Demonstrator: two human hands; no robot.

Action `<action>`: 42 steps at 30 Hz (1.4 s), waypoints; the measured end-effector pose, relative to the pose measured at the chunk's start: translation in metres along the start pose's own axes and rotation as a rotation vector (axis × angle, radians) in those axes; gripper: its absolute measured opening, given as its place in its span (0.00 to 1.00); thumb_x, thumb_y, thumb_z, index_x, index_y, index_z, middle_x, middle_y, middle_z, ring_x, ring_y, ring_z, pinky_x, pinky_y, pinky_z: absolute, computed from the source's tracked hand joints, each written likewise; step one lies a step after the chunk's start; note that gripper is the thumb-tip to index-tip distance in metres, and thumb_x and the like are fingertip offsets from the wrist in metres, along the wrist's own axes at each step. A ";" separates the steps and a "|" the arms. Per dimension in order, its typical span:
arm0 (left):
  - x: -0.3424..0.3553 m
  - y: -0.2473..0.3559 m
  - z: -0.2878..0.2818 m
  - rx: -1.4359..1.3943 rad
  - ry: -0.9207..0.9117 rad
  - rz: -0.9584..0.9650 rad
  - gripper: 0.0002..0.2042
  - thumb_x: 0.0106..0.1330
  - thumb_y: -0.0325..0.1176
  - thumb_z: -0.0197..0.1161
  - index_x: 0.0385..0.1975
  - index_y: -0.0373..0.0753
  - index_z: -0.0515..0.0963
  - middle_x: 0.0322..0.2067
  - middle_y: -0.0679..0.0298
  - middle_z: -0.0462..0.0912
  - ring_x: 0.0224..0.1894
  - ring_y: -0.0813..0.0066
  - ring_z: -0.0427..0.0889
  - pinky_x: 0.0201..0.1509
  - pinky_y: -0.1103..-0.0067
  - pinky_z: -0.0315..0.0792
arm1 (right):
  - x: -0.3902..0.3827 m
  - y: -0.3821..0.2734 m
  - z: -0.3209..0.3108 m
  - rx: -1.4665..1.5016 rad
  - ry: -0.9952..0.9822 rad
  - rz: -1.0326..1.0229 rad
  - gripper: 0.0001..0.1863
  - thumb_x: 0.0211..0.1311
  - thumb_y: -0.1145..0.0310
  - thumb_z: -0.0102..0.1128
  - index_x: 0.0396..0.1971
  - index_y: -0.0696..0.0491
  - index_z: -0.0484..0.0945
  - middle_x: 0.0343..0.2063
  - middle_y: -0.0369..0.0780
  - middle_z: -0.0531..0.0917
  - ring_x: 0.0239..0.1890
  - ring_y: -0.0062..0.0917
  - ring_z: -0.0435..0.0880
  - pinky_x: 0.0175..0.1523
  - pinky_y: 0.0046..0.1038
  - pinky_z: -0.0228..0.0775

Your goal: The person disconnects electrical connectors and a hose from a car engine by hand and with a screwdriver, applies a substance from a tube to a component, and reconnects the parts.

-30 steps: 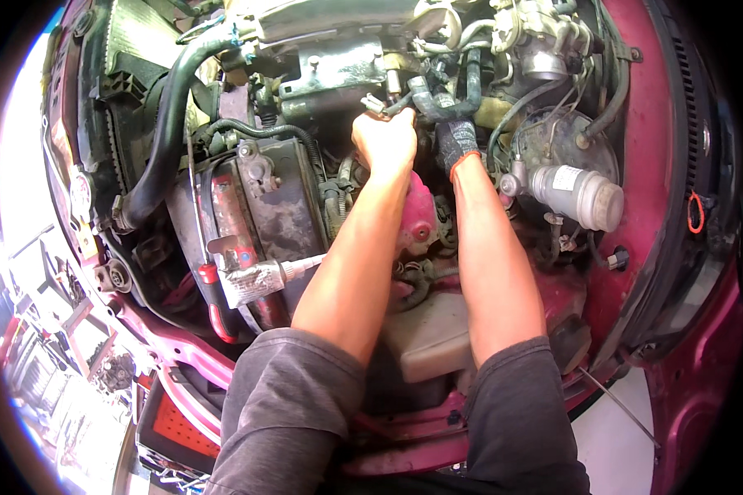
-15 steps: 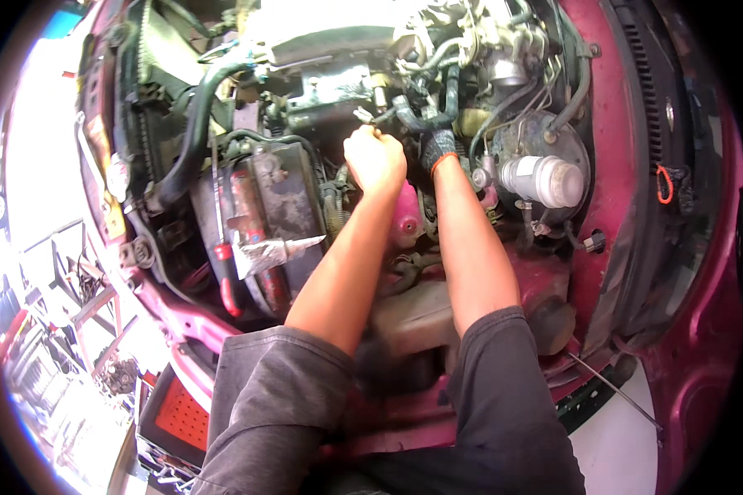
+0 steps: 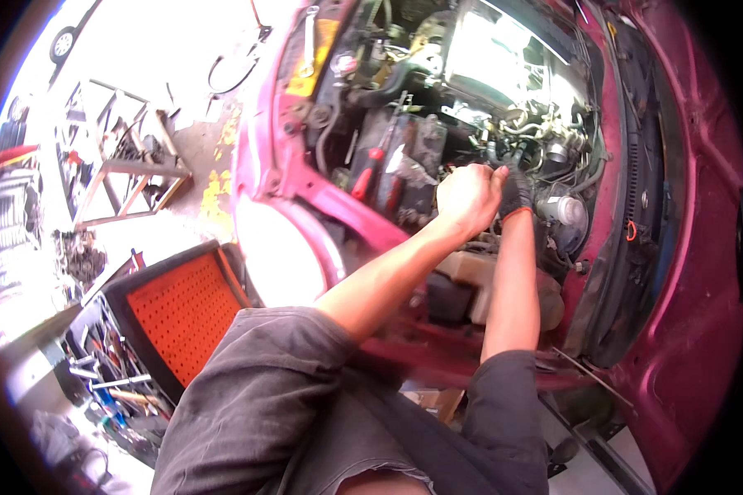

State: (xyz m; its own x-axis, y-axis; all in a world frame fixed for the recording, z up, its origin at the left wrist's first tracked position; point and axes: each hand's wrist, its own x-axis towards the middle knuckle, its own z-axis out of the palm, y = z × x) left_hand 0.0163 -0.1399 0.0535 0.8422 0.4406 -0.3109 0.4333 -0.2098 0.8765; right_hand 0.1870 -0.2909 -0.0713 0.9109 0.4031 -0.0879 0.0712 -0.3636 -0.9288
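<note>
Dark engine hose (image 3: 518, 155) at twelve o'clock from gloved right hand (image 3: 514, 195), nearer one; bare left hand (image 3: 469, 198) at nine. Both grips (fingers hidden): cannot tell openness or hold.

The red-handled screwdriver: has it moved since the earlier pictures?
No, not visibly: the red-handled screwdriver lies along the same side of the battery as before; the whole view has shifted instead.

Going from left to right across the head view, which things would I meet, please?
Upper car wheel, orange perforated panel, wrench, red-handled tool, bare left hand, gloved right hand, pale cylindrical reservoir, orange ring.
</note>
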 end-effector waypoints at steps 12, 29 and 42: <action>-0.103 -0.072 -0.125 -0.384 0.103 0.110 0.21 0.71 0.45 0.53 0.30 0.29 0.80 0.17 0.54 0.75 0.23 0.73 0.76 0.32 0.72 0.69 | -0.236 -0.206 0.149 1.347 -0.367 0.496 0.26 0.70 0.51 0.49 0.55 0.59 0.73 0.53 0.42 0.77 0.55 0.31 0.75 0.63 0.32 0.65; -0.155 -0.096 -0.200 -0.513 -0.340 0.186 0.21 0.74 0.48 0.49 0.33 0.34 0.78 0.24 0.68 0.78 0.22 0.82 0.69 0.25 0.84 0.61 | -0.327 -0.272 0.188 1.289 -0.147 0.114 0.21 0.71 0.71 0.45 0.62 0.56 0.67 0.51 0.39 0.78 0.47 0.20 0.79 0.52 0.21 0.73; -0.136 -0.087 -0.198 -0.031 0.544 0.422 0.19 0.71 0.41 0.54 0.21 0.35 0.79 0.13 0.67 0.75 0.18 0.80 0.72 0.20 0.77 0.61 | -0.347 -0.259 0.213 0.904 -0.193 -0.309 0.21 0.69 0.72 0.49 0.61 0.58 0.70 0.54 0.39 0.78 0.56 0.21 0.75 0.59 0.22 0.66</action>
State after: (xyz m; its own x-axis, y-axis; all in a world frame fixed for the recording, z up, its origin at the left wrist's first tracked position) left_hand -0.1994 -0.0084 0.0926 0.6526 0.7036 0.2812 0.0875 -0.4386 0.8944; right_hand -0.2340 -0.1572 0.1231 0.8166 0.5323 0.2233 -0.1164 0.5307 -0.8395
